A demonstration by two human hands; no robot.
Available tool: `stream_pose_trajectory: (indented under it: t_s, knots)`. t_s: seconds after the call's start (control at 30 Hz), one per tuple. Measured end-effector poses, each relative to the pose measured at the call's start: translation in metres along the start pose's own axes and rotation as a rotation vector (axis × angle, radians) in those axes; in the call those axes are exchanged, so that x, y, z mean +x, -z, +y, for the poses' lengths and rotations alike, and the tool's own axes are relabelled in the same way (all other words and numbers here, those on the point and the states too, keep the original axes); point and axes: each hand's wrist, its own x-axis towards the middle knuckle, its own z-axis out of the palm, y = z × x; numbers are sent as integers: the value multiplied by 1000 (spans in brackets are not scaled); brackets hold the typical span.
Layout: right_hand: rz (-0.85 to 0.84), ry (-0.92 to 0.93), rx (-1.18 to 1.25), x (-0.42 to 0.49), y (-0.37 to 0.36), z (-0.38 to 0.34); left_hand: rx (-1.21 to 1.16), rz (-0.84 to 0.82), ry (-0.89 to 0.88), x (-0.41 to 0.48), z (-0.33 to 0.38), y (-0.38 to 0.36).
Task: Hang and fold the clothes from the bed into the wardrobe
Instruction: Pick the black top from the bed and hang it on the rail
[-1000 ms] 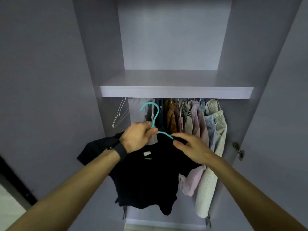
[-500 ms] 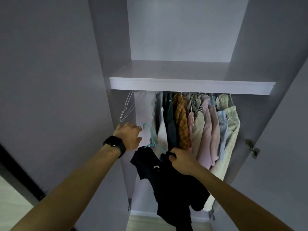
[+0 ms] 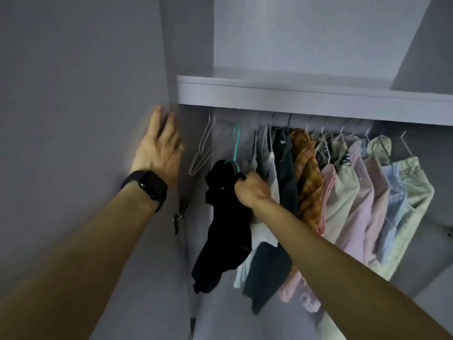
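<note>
Right hand (image 3: 252, 190) is curled tight on the shoulder of a black short-sleeved fabric t-shirt (image 3: 225, 229), gripping bunched cloth near the collar. Shirt hangs narrow and crumpled on a thin teal hanger (image 3: 235, 148), with a small white mark on the chest and the hem dangling low. It sits in the wardrobe's hanging bay, at the left end of the row. Hanger hook runs up into shadow under the pale grey wardrobe shelf (image 3: 294, 96); cannot tell if it's on the rail. Left hand (image 3: 159, 148) lies flat with fingers straight, pressed on the grey panel (image 3: 73, 94) left of the opening, beside its edge. Black smartwatch (image 3: 147, 185) on that wrist. Left of the shirt: empty white wire hanger (image 3: 201, 153) just beside it, then the side wall. Right: white top touching the right hand, orange plaid shirt (image 3: 306, 173) and pink shirts (image 3: 362, 192), all packed close.
</note>
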Motion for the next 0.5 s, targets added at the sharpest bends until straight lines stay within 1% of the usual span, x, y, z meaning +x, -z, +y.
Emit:
stream_pose_trajectory:
  t_s: [0.1,0.27,0.43,0.5]
  knots:
    - [173,41,-26,37,-15,-8,111,51,58,6,6,-17]
    - [395,57,-9,90,-19,-14,144,105,103,12,12,-20]
    - [472,69,-116,126,-22,-15,134,161,127,14,21,-23]
    - [433,49,-179,137,-26,-11,133,170,129,15,20,-26]
